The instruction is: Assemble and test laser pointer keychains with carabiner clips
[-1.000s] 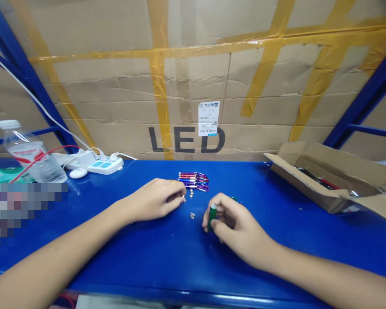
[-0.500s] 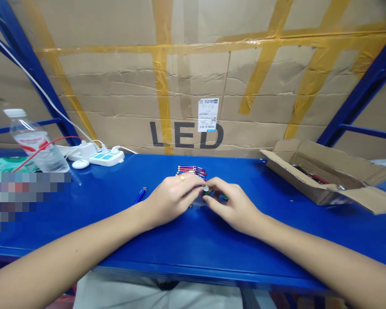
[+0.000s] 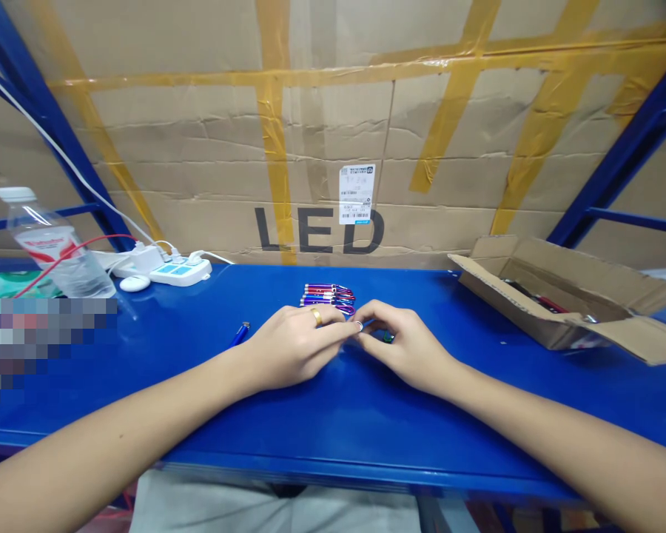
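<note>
The left hand (image 3: pixel 297 346) and right hand (image 3: pixel 414 344) meet at bent fingertips, their grip too hidden to tell, just before slim shiny red-and-purple metallic tubes (image 3: pixel 318 300) on the glossy blue tabletop (image 3: pixel 344 429), a clear plastic bottle (image 3: pixel 64 255) and open brown cardboard box (image 3: pixel 525 307) well aside.

The grouped tubes (image 3: pixel 323 299) and the lone blue tube (image 3: pixel 240 334) look shiny and metallic, like the polished gold-toned ring (image 3: pixel 316 317), while the table (image 3: pixel 322 429) is smooth and glossy. The carton (image 3: pixel 200 170) is matt, creased cardboard with glossy plastic-looking tape (image 3: pixel 271 133) and a smooth paper label (image 3: pixel 357 194), and the box (image 3: pixel 525 314) is plain matt cardboard. The bottle (image 3: pixel 61 248) is clear, shiny plastic, the power strip (image 3: pixel 181 272) smooth white plastic, and the trousers (image 3: pixel 227 511) matt cloth.
</note>
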### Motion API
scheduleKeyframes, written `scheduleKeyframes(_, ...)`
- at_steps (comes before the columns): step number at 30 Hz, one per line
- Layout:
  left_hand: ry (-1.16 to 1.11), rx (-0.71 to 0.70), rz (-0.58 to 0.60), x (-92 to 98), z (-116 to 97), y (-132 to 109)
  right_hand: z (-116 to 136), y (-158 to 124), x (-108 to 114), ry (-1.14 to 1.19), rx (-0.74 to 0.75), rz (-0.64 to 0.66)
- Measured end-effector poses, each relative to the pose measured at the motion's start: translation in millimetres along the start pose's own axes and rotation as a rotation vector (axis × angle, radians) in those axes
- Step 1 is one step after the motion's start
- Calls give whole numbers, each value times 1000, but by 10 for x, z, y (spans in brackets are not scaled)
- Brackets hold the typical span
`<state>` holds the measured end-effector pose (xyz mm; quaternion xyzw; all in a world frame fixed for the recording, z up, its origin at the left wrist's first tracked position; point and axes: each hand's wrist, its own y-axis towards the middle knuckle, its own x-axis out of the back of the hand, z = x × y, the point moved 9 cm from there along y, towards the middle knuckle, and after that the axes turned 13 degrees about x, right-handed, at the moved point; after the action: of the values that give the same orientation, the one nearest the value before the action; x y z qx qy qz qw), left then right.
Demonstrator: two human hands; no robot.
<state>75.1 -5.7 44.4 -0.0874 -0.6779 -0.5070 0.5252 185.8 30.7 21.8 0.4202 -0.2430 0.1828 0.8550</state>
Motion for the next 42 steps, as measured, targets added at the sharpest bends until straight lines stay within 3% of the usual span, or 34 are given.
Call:
scheduleKeyframes(9,184,-61,148,-112,-46,-16,8,-15,-10,-68,44,42)
scheduleKeyframes(13,126,-62,139,-82,-69,-8,2,-9,-13,-83,46,50)
scheduleKeyframes(18,-6,131,129,37,227,70,-13,-6,-8,-100,13,72)
scheduleKeyframes(25,51,366,323,-133,659,33,16,-40,-35,-95,-7,110)
scheduleKeyframes(29,66,326,442,-319,664,-29,70,-52,-80,-103,7,157)
scheduleKeyframes(34,34,282,489,-453,669,-65,75,-51,-105,-113,-10,186)
scheduleKeyframes(39,-13,375,524,-425,742,-62,31,-50,-125,-60,-42,182)
scheduleKeyframes(42,-92,487,641,-410,814,-128,16,-51,-132,-24,-55,171)
